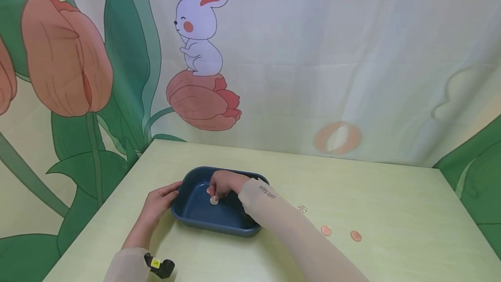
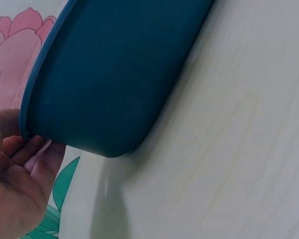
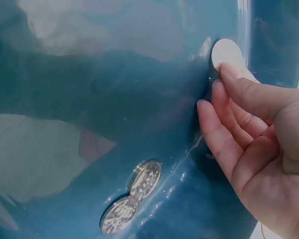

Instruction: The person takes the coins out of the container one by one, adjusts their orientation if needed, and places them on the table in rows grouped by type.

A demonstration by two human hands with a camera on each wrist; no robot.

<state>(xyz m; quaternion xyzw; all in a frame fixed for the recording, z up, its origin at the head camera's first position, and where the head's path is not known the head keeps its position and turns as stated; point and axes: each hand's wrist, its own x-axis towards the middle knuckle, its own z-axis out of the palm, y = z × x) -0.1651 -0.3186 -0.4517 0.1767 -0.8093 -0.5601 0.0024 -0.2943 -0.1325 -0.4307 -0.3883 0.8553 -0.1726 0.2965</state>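
A dark blue rectangular bin [image 1: 219, 226] with rounded corners stands on the table. My left hand [image 1: 158, 203] grips its left end, thumb at the rim and fingers beneath the lip in the left wrist view. Reaching into the bin, my right hand [image 1: 225, 182] pinches a round, pale coin [image 3: 226, 54] between thumb and fingers, close to the bin's inner surface. In the right wrist view, two shiny patterned coins, one silvery coin [image 3: 145, 180] and another coin [image 3: 119, 215], lie edge to edge in the bin.
Right of the bin, a silvery coin [image 1: 302, 208] and two copper-coloured coins, one nearer [image 1: 326, 230] and one farther right [image 1: 355, 236], lie on the pale table [image 1: 411, 212]. A printed curtain [image 1: 274, 55] hangs behind the table's back edge.
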